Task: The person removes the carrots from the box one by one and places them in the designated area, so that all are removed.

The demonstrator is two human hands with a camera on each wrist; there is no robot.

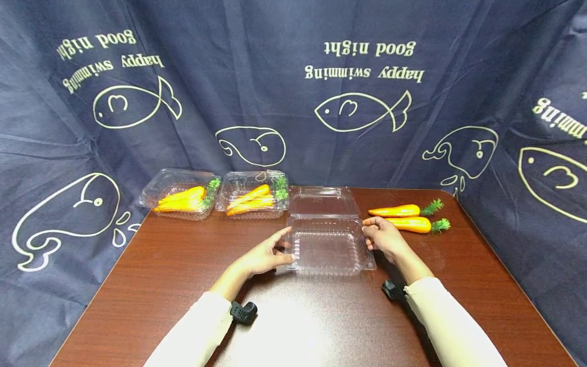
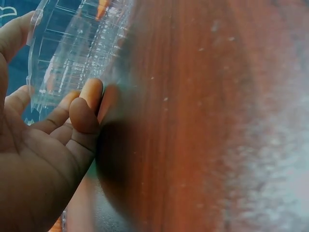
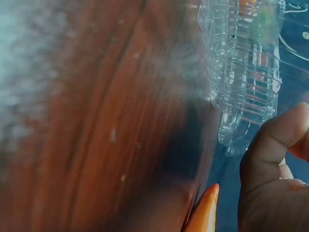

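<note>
While the clear plastic clamshell is lying open on the wooden table, its lid spreading back toward the dark curtain, the near carrot and the far carrot are sitting just to its right. What the work seems to be turning on is that sideways relation: the right hand is occupying the space between the clamshell's base and the near carrot, and is covering that carrot's tip in the head view. Both carrots are lying almost parallel, their long axes running roughly left to right, with bare tips pointing toward the clamshell and leafy tops facing away from it. The right hand is clearly being the closer one; the left hand is resting across the full width of the base from them.

As for pose, the left hand is angling in from the near left, thumb and forefinger spreading well apart, fingertips touching the base's left edge without wrapping round it. The right hand is angling in from the near right, its fingers bending and its tips meeting the right edge; whether they are pinching the rim, I cannot tell, but neither hand is holding a carrot. Further left, two filled clamshells are standing side by side, each containing packed carrots.
</note>
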